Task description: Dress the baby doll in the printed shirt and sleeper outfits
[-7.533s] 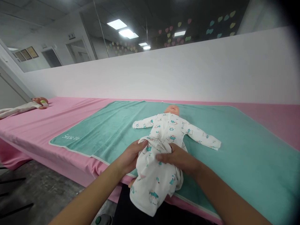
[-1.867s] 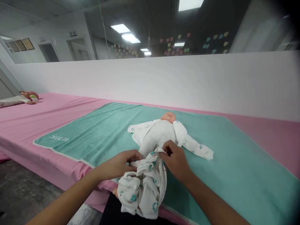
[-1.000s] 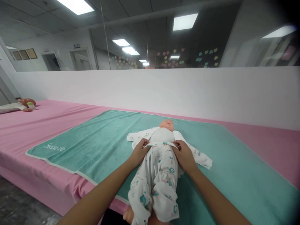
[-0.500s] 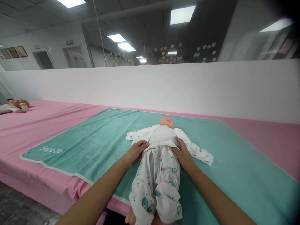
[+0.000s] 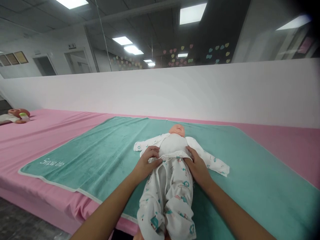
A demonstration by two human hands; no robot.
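Note:
A baby doll [image 5: 177, 130] lies on its back, head away from me. It wears a white top [image 5: 173, 145] with printed sleeves spread out to both sides, and white printed trousers [image 5: 178, 196]. At the waist on the left, my left hand [image 5: 150, 160] grips the trousers' waistband, its thumb on the band and its fingers bent against the doll's side. My right hand [image 5: 196, 164] holds the waistband at the opposite side, with its thumb partly hidden by cloth. The doll's feet show only in part at the bottom edge.
Under the doll is a green towel [image 5: 95, 153] with white lettering, spread over a pink-covered bed [image 5: 62, 125]. Another doll [image 5: 18, 113] with a small green-and-white item lies at the far left. A low white wall [image 5: 140, 90] runs behind the bed, with mirrors above.
My left hand has shifted slightly up and inward, its thumb now farther over the waistband. My right hand stays nearly in place. The view has tilted a little.

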